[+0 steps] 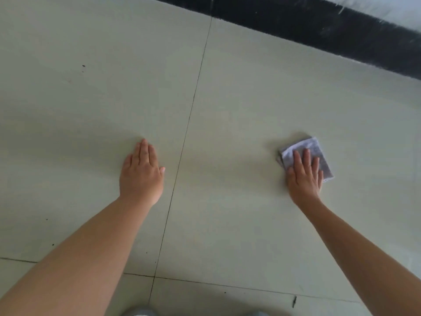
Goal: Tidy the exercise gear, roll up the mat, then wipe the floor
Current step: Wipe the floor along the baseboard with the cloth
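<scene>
While the person leans over the pale tiled floor (250, 99), both arms reach out with palms down. On the right, the right hand (304, 176) lies flat on a small folded grey-white cloth (307, 148), fingers straight and slightly spread, pressing it against the tile rather than gripping it. The cloth pokes out past the fingertips on the far side and a bit on the right. Over on the left, well apart from the cloth, the left hand (141, 174) rests flat on the bare tile, fingers straight and close together, holding nothing. A dark grout line (189, 124) runs between the two hands from near to far. A black baseboard strip (319, 30) crosses the far right corner. A few tiny dark specks (83, 65) dot the tiles on the far left.
</scene>
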`<action>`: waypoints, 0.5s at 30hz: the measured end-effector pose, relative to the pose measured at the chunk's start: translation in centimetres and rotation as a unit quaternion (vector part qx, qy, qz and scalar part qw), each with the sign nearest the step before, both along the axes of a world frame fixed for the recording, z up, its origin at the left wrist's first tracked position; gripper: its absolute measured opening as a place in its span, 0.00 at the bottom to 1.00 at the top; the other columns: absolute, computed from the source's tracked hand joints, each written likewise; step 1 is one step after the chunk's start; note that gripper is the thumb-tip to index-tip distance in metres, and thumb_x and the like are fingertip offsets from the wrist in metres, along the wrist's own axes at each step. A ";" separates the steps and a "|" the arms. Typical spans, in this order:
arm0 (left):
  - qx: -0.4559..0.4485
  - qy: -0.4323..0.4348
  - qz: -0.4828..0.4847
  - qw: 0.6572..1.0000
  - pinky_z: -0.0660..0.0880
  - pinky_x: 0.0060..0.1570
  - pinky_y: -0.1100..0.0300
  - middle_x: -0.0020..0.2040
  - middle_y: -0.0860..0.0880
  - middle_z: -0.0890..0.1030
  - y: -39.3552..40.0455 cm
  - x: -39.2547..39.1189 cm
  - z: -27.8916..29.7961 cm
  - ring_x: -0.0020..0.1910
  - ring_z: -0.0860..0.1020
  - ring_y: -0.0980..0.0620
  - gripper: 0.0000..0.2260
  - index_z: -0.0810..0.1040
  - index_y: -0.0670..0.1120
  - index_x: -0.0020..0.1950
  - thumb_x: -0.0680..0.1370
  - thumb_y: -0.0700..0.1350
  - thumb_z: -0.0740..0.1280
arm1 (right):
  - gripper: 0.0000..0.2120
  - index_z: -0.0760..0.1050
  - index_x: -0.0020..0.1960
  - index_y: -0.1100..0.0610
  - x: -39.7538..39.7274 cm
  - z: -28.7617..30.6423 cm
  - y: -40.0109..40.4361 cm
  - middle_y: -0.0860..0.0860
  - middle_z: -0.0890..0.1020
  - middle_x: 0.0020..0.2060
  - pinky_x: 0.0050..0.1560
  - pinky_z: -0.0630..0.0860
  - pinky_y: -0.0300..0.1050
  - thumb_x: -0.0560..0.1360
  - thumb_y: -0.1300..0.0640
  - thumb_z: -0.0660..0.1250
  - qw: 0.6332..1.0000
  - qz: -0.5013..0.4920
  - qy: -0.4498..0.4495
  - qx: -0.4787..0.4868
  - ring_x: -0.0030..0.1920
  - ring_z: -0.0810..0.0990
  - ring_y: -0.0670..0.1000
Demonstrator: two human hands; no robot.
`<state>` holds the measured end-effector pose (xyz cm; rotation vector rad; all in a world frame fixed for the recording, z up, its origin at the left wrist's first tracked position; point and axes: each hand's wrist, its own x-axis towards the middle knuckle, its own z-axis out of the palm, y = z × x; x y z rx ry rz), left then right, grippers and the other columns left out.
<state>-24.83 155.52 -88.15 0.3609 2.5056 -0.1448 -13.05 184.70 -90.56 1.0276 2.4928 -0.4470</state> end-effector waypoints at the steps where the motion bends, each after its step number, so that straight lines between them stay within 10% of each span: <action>1: 0.014 0.016 -0.011 1.000 0.48 0.75 0.53 0.78 0.41 0.45 0.5 -0.1 0.3 0.78 0.46 0.46 0.28 0.44 0.37 0.77 0.83 0.49 0.50 | 0.23 0.50 0.76 0.50 0.3 0.4 1.8 0.51 0.48 0.77 0.75 0.44 0.53 0.82 0.51 0.47 0.998 -0.067 0.008 0.008 0.77 0.44 0.56; 7: 0.032 -0.026 -0.129 0.991 0.51 0.75 0.56 0.78 0.44 0.40 6.4 -0.9 -0.1 0.78 0.43 0.49 0.31 0.42 0.40 0.77 0.82 0.53 0.52 | 0.23 0.47 0.77 0.49 -5.3 1.1 8.7 0.50 0.44 0.77 0.75 0.43 0.56 0.83 0.52 0.45 0.979 -0.205 0.018 -0.007 0.77 0.40 0.58; 12: -0.022 -0.049 -0.127 0.990 0.54 0.74 0.57 0.78 0.41 0.39 7.7 -0.1 -0.1 0.78 0.44 0.46 0.35 0.41 0.37 0.77 0.81 0.55 0.55 | 0.23 0.47 0.77 0.47 -12.8 0.4 3.7 0.49 0.43 0.77 0.75 0.44 0.57 0.82 0.51 0.45 0.997 0.045 0.024 -0.051 0.77 0.41 0.59; 15: 0.018 -0.045 -0.135 0.990 0.76 0.56 0.48 0.69 0.29 0.67 7.6 -0.2 0.2 0.67 0.71 0.35 0.39 0.67 0.26 0.67 0.67 0.50 0.77 | 0.23 0.45 0.76 0.46 -10.2 0.3 -0.9 0.48 0.42 0.77 0.75 0.41 0.54 0.82 0.48 0.43 0.979 0.194 0.032 -0.055 0.77 0.40 0.57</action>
